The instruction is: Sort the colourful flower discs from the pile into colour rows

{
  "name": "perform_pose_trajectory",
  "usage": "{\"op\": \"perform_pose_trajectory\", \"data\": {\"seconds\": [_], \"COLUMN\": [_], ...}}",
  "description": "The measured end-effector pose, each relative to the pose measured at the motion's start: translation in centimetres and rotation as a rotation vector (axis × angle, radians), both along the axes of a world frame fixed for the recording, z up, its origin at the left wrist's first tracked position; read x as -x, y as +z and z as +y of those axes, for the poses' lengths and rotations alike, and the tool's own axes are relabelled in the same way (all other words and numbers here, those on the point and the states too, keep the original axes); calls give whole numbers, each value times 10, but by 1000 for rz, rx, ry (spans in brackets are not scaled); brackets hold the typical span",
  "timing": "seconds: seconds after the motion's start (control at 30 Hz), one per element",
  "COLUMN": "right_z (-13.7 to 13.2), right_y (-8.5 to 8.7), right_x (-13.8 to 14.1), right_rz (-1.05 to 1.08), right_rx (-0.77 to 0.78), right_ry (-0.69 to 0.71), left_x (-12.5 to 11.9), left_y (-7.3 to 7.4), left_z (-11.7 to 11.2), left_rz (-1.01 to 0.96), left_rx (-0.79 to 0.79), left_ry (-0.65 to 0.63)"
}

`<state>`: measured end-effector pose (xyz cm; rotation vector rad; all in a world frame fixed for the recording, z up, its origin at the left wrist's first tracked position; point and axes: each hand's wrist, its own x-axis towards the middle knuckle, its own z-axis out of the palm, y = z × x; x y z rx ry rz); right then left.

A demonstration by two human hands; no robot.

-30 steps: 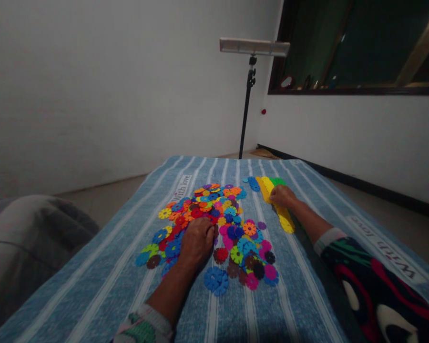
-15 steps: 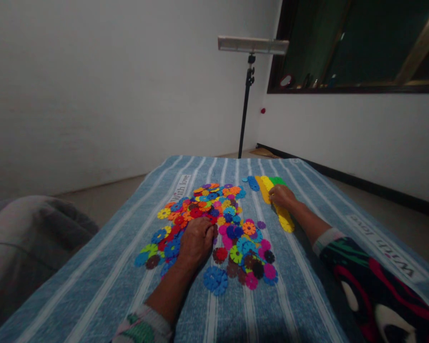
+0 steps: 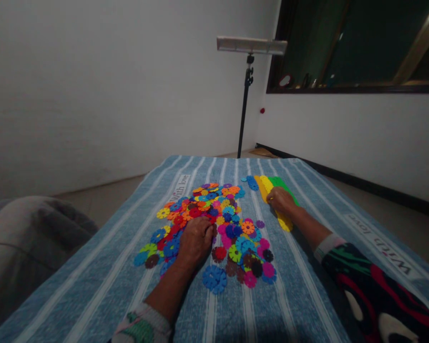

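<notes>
The pile of flower-shaped plastic discs (image 3: 214, 214) lies in the middle of the striped blue cloth (image 3: 289, 295), a loose heap of orange, red, blue, purple, pink, yellow and green pieces that overlap one another. The left hand (image 3: 196, 240) rests palm down on the near left part of that heap, its fingers (image 3: 208, 229) bent and held close together with the tips on the discs; whether it pinches a piece I cannot tell. A large blue disc cluster (image 3: 215, 278) sits at the near edge of the heap, just beside the left wrist.

To the right of the heap, apart from it, discs are laid in neat rows by colour: a blue row (image 3: 252, 182), an orange row (image 3: 260, 186), a yellow row (image 3: 285, 221) and a green row (image 3: 282, 182), side by side. The right hand (image 3: 280, 200) lies on top of the yellow row, knuckles up, fingers curled down and pressed together; what they grip, if anything, is hidden.

The right arm wears a dark patterned sleeve (image 3: 372, 290); the left has a pale knitted cuff (image 3: 141, 326). The cloth carries the words "With love" (image 3: 181, 187) beyond the heap. A grey bundle (image 3: 28, 238) lies at the cloth's left edge. Past the far end stands a light stand (image 3: 243, 109) with a flat panel (image 3: 251, 45), near a dark window (image 3: 353, 43)
</notes>
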<state>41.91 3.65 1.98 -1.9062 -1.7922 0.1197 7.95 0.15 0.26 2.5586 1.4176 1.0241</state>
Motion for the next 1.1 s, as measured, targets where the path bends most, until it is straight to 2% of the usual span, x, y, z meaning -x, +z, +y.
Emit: {"op": "perform_pose_trajectory", "data": {"seconds": [0.27,0.47,0.6,0.87,1.1], "right_z": [-3,-9,-25,-83,-108], "right_y": [2,14,15,-5,-26], "right_x": [3,-2,7,65,81], "right_rz": [-211,-234,-205,-157,-16], "right_rx": [4,-39,-106,-102,-111], "right_ry": [47,-12,-10,179,168], "left_x": [0,1,1,-1,-2], "left_y": [1,0,-2,-3,1], "left_z": [-1,1,1,0,-7], "left_rz": [7,15,8,-4,52], "left_rx": [8,19,7,2,37], "left_ry": [1,2,-6,-16,-30]}}
